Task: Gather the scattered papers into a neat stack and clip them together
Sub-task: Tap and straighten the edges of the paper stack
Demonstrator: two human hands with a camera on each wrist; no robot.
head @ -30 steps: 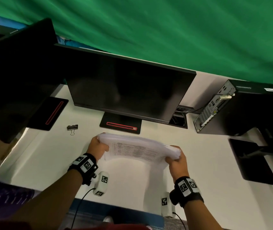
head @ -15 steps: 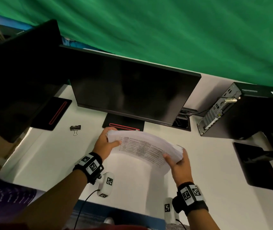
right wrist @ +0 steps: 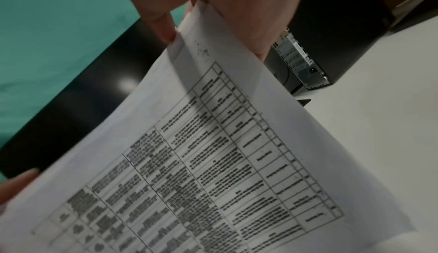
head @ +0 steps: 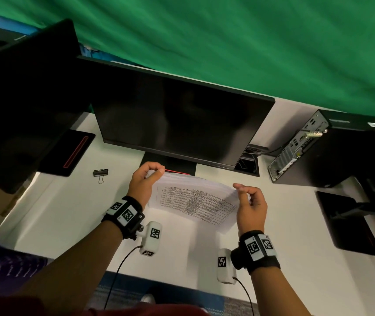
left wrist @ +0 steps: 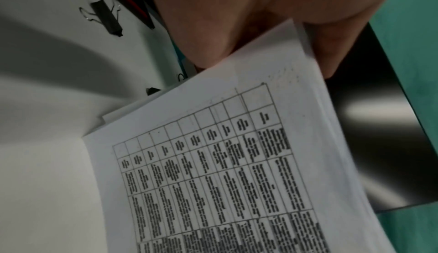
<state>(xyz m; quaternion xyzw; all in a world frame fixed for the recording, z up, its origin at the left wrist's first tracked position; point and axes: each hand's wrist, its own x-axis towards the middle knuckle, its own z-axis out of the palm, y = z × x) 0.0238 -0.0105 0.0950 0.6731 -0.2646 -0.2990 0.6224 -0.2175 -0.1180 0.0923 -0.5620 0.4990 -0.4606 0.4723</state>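
Both hands hold the paper stack (head: pixel 195 197) above the white worktop (head: pixel 68 213): left hand (head: pixel 144 181) pinches its far-left corner, right hand (head: pixel 250 201) its right edge; binder clip (head: pixel 100 173) lies left.

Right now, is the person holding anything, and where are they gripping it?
Yes: the stack of papers. The left hand pinches its far left corner and the right hand pinches its right edge, holding it up off the desk.
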